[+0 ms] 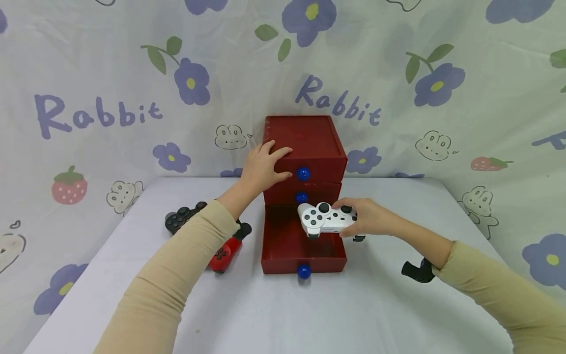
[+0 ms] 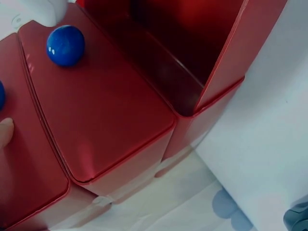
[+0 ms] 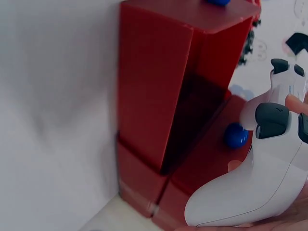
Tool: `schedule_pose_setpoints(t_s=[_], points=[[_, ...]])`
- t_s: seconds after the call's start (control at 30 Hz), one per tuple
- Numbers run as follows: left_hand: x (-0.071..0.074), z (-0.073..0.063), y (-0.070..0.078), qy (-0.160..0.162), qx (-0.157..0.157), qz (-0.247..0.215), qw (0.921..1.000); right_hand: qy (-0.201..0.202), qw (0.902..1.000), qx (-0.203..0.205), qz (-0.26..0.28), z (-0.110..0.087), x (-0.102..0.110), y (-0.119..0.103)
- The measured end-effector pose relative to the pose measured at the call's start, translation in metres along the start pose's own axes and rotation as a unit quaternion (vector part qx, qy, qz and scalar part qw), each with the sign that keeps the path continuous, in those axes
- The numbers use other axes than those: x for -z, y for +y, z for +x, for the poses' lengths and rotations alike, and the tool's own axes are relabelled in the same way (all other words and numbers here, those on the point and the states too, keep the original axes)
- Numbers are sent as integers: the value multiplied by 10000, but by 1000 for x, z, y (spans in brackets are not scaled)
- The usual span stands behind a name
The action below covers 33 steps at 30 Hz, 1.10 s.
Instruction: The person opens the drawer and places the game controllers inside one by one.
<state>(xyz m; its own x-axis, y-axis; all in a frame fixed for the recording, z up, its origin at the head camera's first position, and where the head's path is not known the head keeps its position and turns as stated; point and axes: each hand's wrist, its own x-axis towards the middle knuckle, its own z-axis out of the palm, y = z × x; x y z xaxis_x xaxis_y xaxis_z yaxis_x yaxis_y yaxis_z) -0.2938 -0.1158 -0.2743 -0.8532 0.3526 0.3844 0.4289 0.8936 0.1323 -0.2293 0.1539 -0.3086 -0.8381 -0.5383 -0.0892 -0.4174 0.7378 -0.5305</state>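
Note:
My right hand [image 1: 369, 216] grips a white game controller [image 1: 316, 221] by its right side, holding it above the pulled-out bottom drawer [image 1: 283, 265] of a small dark red cabinet [image 1: 300, 135]. In the right wrist view the white controller [image 3: 255, 185] hides most of the hand. The left hand [image 1: 260, 168] rests against the cabinet's upper left front edge, fingers spread, the thumb on the front of the top drawer [image 1: 325, 169]. Only a fingertip [image 2: 6, 132] of it shows in the left wrist view. Inside, the bottom drawer shows nothing but its bare floor.
Left of the cabinet lie a black controller [image 1: 180, 220] and a red controller [image 1: 222, 256], both partly behind the left forearm. Each drawer has a round blue knob [image 1: 303, 272]. The upper two drawers are closed. A patterned cloth [image 1: 230, 73] hangs behind the white table [image 1: 353, 314].

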Motion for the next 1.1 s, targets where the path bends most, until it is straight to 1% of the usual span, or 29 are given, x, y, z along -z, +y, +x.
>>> schedule_pose_setpoints(t_s=[0.2, 0.33, 0.5, 0.73, 1.0, 1.1], points=[[-1, -1, 0, 42, -16, 29, 10000, -107, 9998, 134, 49, 12, -16, -9], [-1, 0, 0, 18, 23, 18, 10000, -84, 9996, 261, 95, 22, -27, -14], [-2, 0, 0, 12, 61, 20, 10000, 47, 9991, 419, 65, 32, -42, -13], [-2, 0, 0, -30, 101, 6, 9999, 252, 9975, 660, 12, 41, -57, -9], [-2, 0, 0, -59, 115, 2, 9999, 617, 9932, 919, -351, 49, -76, -3], [-1, 0, 1, -79, 113, -13, 9999, 693, 9912, 1005, -507, 51, -82, -1]])
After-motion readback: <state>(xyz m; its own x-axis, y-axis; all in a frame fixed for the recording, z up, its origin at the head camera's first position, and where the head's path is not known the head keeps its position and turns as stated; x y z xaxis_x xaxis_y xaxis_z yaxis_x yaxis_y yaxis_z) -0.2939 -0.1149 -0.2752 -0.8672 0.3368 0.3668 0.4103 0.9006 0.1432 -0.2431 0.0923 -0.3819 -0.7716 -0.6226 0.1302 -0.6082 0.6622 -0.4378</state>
